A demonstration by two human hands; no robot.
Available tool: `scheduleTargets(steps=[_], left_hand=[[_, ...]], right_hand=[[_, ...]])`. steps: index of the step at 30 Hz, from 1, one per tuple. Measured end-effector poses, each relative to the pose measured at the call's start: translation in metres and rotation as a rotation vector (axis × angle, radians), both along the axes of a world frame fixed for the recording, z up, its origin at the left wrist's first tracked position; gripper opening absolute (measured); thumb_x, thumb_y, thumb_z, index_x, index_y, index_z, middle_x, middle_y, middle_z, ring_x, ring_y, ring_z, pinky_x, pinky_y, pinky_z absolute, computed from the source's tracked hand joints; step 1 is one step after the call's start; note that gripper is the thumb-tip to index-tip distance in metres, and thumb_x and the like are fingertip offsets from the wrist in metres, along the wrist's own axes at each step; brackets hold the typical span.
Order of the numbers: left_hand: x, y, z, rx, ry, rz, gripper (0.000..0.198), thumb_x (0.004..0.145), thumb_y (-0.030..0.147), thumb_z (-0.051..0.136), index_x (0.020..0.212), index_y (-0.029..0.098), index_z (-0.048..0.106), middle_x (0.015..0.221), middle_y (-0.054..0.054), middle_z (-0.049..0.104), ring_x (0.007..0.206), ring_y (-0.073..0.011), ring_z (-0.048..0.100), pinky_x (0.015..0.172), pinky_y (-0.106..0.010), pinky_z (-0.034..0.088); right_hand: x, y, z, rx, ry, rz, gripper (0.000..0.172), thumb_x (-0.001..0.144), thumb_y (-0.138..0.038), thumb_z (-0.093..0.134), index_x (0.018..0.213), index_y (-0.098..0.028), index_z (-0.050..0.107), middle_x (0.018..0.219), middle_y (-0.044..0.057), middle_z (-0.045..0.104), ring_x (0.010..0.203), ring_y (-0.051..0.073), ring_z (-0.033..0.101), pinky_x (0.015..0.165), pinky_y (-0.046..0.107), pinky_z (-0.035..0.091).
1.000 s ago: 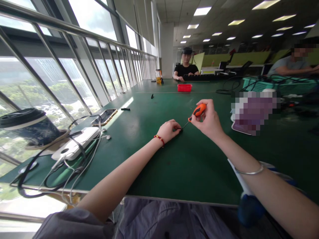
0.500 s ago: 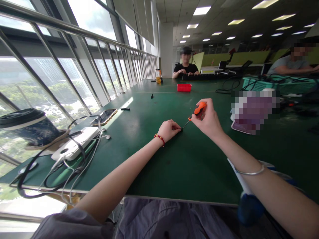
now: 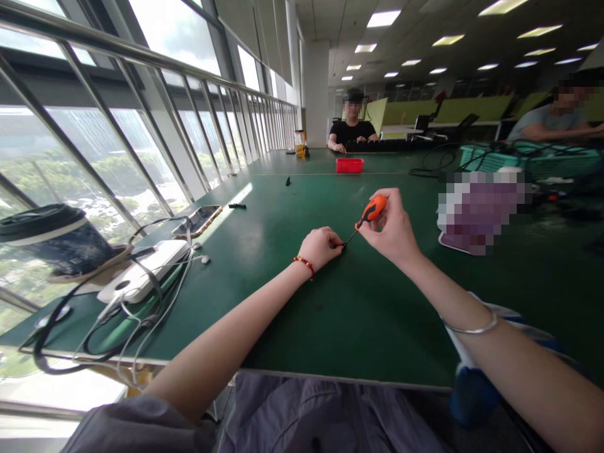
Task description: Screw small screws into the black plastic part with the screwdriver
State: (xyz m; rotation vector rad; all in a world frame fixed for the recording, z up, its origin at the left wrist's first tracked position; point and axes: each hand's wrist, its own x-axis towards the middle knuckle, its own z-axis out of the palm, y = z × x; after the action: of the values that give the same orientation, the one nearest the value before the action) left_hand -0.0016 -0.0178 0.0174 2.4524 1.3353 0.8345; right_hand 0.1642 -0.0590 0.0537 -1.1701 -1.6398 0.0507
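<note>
My left hand [image 3: 322, 246] rests on the green table [image 3: 292, 314], its fingers pinched on a small black part [image 3: 344, 245] that is mostly hidden. My right hand [image 3: 394, 228] is closed around the orange and black handle of a screwdriver [image 3: 374, 209]. The tool slants down to the left, and its tip meets the black part beside my left fingertips. Farther off, two small black pieces lie on the table, one [image 3: 237, 206] to the left and one [image 3: 287, 181] nearer the back.
A red tray [image 3: 350, 165] sits toward the back, before a person in black. At left are a cup [image 3: 56, 242], phone [image 3: 202, 220], white power bank [image 3: 144, 270] and cables. At right stand a blurred purple item [image 3: 481, 211] and a teal basket [image 3: 528, 158].
The screwdriver handle has tilted and shifted slightly left in my right hand. My left hand is nearly still. The person across the table has lowered a hand toward the tabletop.
</note>
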Motion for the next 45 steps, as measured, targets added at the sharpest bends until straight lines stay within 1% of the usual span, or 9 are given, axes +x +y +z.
scheduleTargets(steps=[5,8,14,20,26,32,38,42,45], left_hand=[[-0.0003,-0.0003,0.0003,0.041,0.066,0.002,0.014,0.072,0.022,0.061,0.079,0.020,0.072,0.085,-0.001,0.066,0.074,-0.0140,0.061,0.073,-0.026,0.051],[-0.0005,-0.0003,0.0007,0.055,0.085,0.001,0.015,0.073,0.022,0.060,0.081,0.020,0.072,0.085,-0.001,0.066,0.074,-0.0141,0.061,0.071,-0.025,0.050],[-0.0010,0.0002,0.0003,0.071,0.102,-0.001,0.016,0.074,0.023,0.059,0.081,0.020,0.072,0.085,-0.001,0.066,0.073,-0.0140,0.061,0.069,-0.025,0.050],[-0.0010,-0.0001,-0.0001,0.093,0.109,-0.007,0.016,0.074,0.023,0.058,0.082,0.020,0.072,0.086,-0.001,0.067,0.073,-0.0141,0.061,0.068,-0.025,0.049],[-0.0010,-0.0003,0.0000,0.092,0.122,-0.003,0.017,0.075,0.023,0.057,0.083,0.020,0.072,0.088,-0.001,0.067,0.074,-0.0140,0.062,0.069,-0.025,0.050],[-0.0022,0.0004,-0.0001,0.098,0.126,0.001,0.017,0.075,0.024,0.057,0.082,0.021,0.072,0.089,-0.001,0.067,0.075,-0.0143,0.062,0.068,-0.024,0.049],[-0.0026,0.0021,-0.0011,0.107,0.133,0.007,0.017,0.075,0.024,0.057,0.083,0.021,0.072,0.088,-0.001,0.067,0.074,-0.0142,0.062,0.068,-0.025,0.049],[-0.0032,0.0012,-0.0002,0.100,0.132,0.014,0.017,0.075,0.024,0.057,0.083,0.022,0.072,0.089,-0.001,0.067,0.075,-0.0140,0.062,0.068,-0.024,0.049],[-0.0043,0.0008,0.0006,0.089,0.111,0.031,0.017,0.076,0.026,0.058,0.082,0.022,0.072,0.090,0.000,0.067,0.076,-0.0141,0.062,0.068,-0.024,0.049]], right_hand=[[-0.0030,-0.0039,0.0028,-0.009,0.005,-0.070,0.033,0.070,-0.046,0.062,0.089,-0.025,0.046,0.058,-0.005,0.048,0.054,0.016,0.052,0.054,0.030,0.040],[-0.0038,-0.0040,0.0012,-0.022,0.028,-0.003,0.024,0.072,-0.039,0.059,0.088,-0.024,0.049,0.061,-0.005,0.050,0.055,0.015,0.053,0.058,0.029,0.041],[-0.0029,-0.0033,-0.0011,0.006,0.010,-0.001,0.044,0.066,-0.035,0.064,0.103,-0.025,0.043,0.066,-0.005,0.051,0.053,0.015,0.050,0.051,0.029,0.039],[-0.0054,-0.0057,0.0013,-0.020,-0.007,-0.016,0.021,0.072,-0.037,0.059,0.087,-0.024,0.053,0.065,-0.003,0.052,0.055,0.015,0.051,0.057,0.030,0.040],[-0.0026,-0.0006,-0.0040,-0.008,0.048,0.003,0.045,0.064,-0.034,0.065,0.104,-0.024,0.047,0.063,-0.005,0.049,0.052,0.016,0.050,0.050,0.029,0.039],[-0.0055,-0.0053,0.0021,-0.095,0.032,0.050,0.014,0.073,-0.034,0.057,0.081,-0.023,0.056,0.055,-0.004,0.048,0.051,0.014,0.048,0.058,0.030,0.041],[-0.0059,-0.0031,-0.0014,-0.062,0.049,0.083,0.046,0.063,-0.027,0.063,0.107,-0.023,0.048,0.071,-0.004,0.054,0.053,0.013,0.050,0.051,0.027,0.040],[-0.0040,-0.0025,-0.0016,-0.103,-0.022,0.084,0.014,0.075,-0.035,0.055,0.079,-0.022,0.059,0.065,-0.001,0.059,0.056,0.015,0.054,0.055,0.028,0.039],[-0.0023,-0.0041,-0.0006,-0.051,-0.067,0.136,0.019,0.078,-0.030,0.050,0.064,-0.021,0.059,0.065,0.001,0.064,0.060,0.016,0.057,0.060,0.029,0.041]])
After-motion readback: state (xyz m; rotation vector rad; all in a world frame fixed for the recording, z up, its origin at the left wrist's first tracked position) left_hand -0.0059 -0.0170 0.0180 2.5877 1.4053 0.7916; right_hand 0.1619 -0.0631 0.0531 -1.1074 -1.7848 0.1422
